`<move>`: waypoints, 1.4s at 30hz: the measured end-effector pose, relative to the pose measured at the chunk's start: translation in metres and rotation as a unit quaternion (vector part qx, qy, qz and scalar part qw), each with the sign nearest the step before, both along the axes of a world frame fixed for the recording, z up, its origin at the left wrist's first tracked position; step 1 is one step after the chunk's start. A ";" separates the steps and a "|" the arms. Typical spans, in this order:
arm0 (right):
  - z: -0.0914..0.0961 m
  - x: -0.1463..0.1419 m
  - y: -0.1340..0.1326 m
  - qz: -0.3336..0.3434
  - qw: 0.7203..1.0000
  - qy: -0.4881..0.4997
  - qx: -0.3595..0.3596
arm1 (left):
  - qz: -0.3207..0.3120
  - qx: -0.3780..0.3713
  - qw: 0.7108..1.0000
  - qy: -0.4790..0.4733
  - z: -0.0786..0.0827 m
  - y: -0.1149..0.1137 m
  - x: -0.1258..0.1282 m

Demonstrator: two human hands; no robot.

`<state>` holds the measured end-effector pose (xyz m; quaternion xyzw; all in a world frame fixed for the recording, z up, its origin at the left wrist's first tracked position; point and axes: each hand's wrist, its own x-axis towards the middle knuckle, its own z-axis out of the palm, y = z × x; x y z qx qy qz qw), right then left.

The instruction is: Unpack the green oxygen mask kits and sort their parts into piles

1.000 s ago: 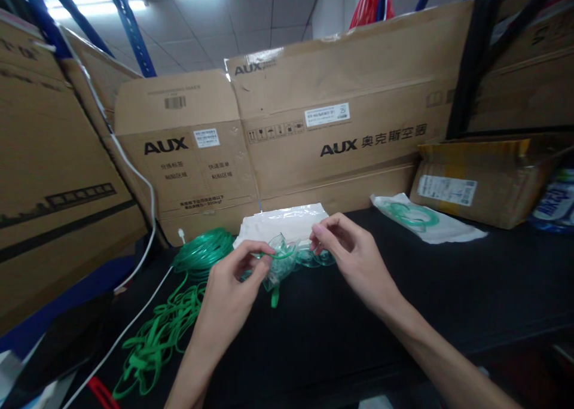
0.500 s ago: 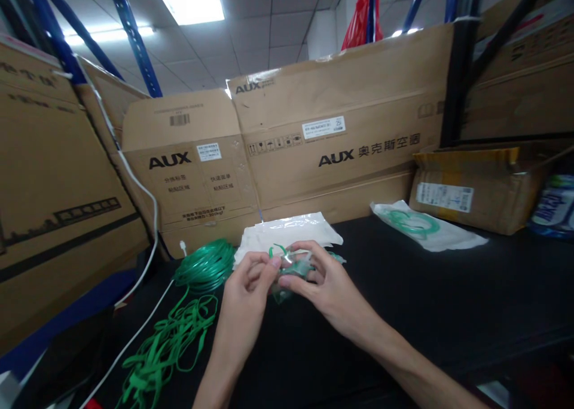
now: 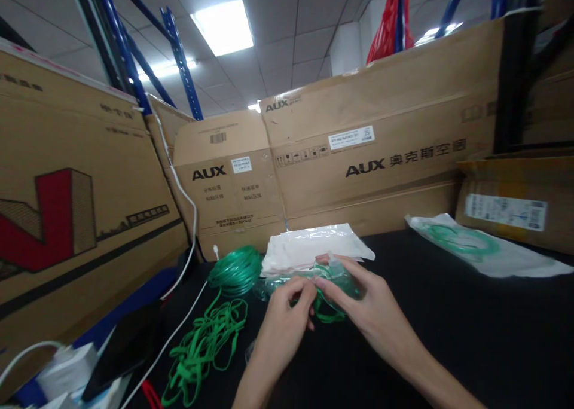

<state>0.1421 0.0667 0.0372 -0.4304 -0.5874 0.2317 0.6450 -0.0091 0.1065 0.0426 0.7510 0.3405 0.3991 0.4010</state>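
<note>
My right hand [image 3: 372, 298] is closed around a clear greenish plastic mask [image 3: 347, 282], which looks like an oxygen mask. A green elastic strap [image 3: 329, 318] hangs in a loop below it. My left hand [image 3: 287, 313] pinches at the mask's near left edge, its fingertips touching those of my right hand. What lies in that pinch is mostly hidden, though it appears to be the strap. More clear plastic [image 3: 273, 284] lies just behind my left hand. A pile of loose green elastic straps [image 3: 206, 343] and a coil of green tubing [image 3: 237, 271] rest to the left.
White pouches [image 3: 314, 244] are stacked behind my hands. A pouch with green tubing [image 3: 475, 247] lies at the right beside a cardboard box [image 3: 506, 188]. Large cartons [image 3: 305, 200] wall off the back. A white cable [image 3: 179, 322] and a black device [image 3: 123, 349] are at the left.
The view has swung left, so things sit farther right. The mask shows more fully in my right hand, and a green strap loop now hangs below; my left fingers have closed more tightly.
</note>
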 end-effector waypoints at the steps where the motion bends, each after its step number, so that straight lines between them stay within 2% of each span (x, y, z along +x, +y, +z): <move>1: 0.002 0.001 -0.001 0.031 0.999 0.017 -0.014 | 0.007 0.014 1.000 0.012 0.001 -0.002 -0.001; 3: 0.007 0.005 -0.004 0.090 0.993 0.063 -0.034 | 0.028 0.061 0.996 0.058 0.003 -0.004 -0.004; 5: 0.013 0.012 -0.008 0.119 0.987 0.105 -0.036 | 0.060 0.122 0.981 0.141 0.007 -0.003 -0.011; 8: 0.022 0.027 -0.012 0.143 0.980 0.133 -0.035 | 0.137 0.210 0.926 0.282 0.020 0.013 -0.032; 13: 0.029 0.046 -0.012 0.110 0.982 0.151 -0.039 | 0.209 0.218 0.875 0.378 0.051 0.078 -0.082; 15: 0.030 0.047 -0.011 0.100 0.983 0.148 -0.044 | 0.227 0.199 0.858 0.416 0.054 0.108 -0.099; 18: 0.030 0.044 -0.011 0.110 0.984 0.129 -0.046 | 0.224 0.152 0.842 0.466 0.046 0.146 -0.117; 20: 0.029 0.041 -0.011 0.123 0.985 0.114 -0.048 | 0.216 0.130 0.839 0.482 0.039 0.161 -0.124; 23: 0.027 0.039 -0.010 0.129 0.986 0.095 -0.052 | 0.211 0.117 0.844 0.480 0.037 0.172 -0.132; 30: 0.029 0.040 -0.011 0.128 0.986 0.088 -0.052 | 0.226 0.111 0.869 0.425 0.054 0.173 -0.147; 38: 0.032 0.040 -0.014 0.129 0.985 0.099 -0.061 | 0.224 0.085 0.883 0.403 0.061 0.186 -0.146; 42: 0.033 0.039 -0.014 0.125 0.985 0.101 -0.064 | 0.222 0.049 0.878 0.421 0.062 0.193 -0.141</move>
